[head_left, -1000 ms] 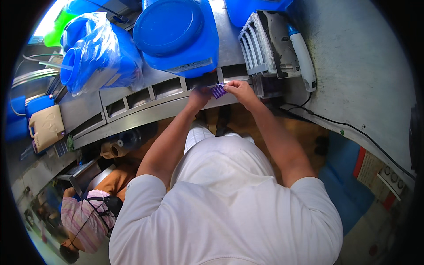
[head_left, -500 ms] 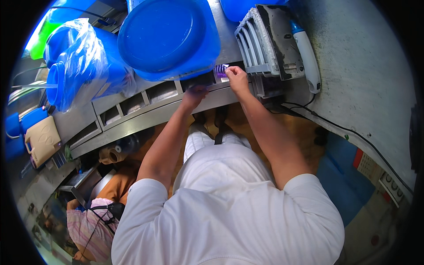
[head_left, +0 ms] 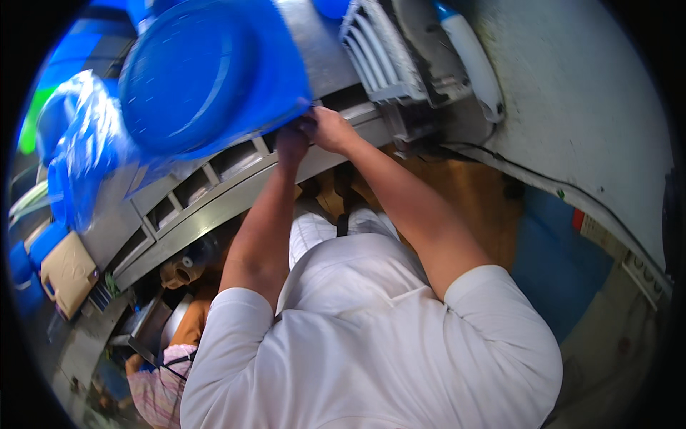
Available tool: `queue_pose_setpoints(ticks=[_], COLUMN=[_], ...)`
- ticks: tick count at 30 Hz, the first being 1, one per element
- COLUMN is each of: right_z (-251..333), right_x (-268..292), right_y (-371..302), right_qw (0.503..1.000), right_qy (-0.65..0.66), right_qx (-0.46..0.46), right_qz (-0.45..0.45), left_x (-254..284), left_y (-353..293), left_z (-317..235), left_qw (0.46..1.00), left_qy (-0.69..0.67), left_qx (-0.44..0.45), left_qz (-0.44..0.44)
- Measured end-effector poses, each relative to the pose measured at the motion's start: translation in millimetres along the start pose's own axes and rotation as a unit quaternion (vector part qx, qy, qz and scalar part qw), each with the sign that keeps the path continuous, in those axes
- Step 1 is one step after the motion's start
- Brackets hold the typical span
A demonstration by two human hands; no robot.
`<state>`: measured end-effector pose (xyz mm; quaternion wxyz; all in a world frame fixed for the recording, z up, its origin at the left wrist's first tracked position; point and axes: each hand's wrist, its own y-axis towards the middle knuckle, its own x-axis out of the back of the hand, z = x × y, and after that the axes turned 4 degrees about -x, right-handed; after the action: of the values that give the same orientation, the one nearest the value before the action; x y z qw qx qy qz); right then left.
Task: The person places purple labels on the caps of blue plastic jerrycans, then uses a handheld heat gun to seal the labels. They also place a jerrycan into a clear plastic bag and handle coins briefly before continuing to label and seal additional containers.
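Note:
My two hands meet in front of the big blue plastic tub with a round lid (head_left: pixel 189 79), over the steel counter's front edge. My right hand (head_left: pixel 331 131) has its fingers curled inward and pressed together against the left one. Slightly lower, my left hand (head_left: pixel 291 145) is closed too, though blurred. Whatever lies between the fingers is hidden; the purple-and-white packet of the earlier frame cannot be made out now. The tub's near right corner is right beside both hands.
A metal slatted unit (head_left: pixel 379 53) and a white handheld device with blue top (head_left: pixel 471 64) stand at the right. Plastic film (head_left: pixel 89 136) drapes blue containers at the left. A beige jerrycan (head_left: pixel 68 272) is farther left. Another person (head_left: pixel 168 379) is low at the left. A cable (head_left: pixel 514 157) trails along the right.
My right hand has moved left to meet my left hand, and the purple packet has gone out of sight. The whole view has shifted, with the blue tub now farther left.

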<state>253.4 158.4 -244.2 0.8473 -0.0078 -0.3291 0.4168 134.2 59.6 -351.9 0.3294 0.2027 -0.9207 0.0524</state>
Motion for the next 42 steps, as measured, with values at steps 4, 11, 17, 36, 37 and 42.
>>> queue_pose_setpoints(ticks=[4,11,17,36,37,42], right_z=[-21.5,-88.9,-139.9,-185.0,-184.7,-166.4], right_x=[18.4,92.7,144.1,147.3,148.2,168.5], right_y=[-49.2,-157.0,-180.8,-134.9,-133.6,-128.2], right_qw=[0.999,0.938,0.888,0.910,0.912,0.892], right_qy=[0.022,-0.185,-0.441,-0.387,-0.388,-0.419], right_qx=[0.004,0.031,-0.032,-0.139,-0.122,-0.160], right_qz=[-0.050,-0.291,-0.129,-0.046,-0.051,0.062], left_x=[-8.8,-24.6,-16.1,-13.2,-10.8,-12.3], left_y=[-0.8,-3.8,5.5,8.2,6.7,13.1], left_z=[10.2,0.2,-20.4,-27.2,-30.2,-37.9], left_qw=[0.992,0.908,0.815,0.643,0.627,0.591], left_qy=[0.093,-0.319,-0.464,-0.678,-0.688,-0.689], left_qx=[0.047,0.266,0.341,0.356,0.362,0.403], left_qz=[0.065,-0.052,-0.068,-0.024,-0.034,-0.115])
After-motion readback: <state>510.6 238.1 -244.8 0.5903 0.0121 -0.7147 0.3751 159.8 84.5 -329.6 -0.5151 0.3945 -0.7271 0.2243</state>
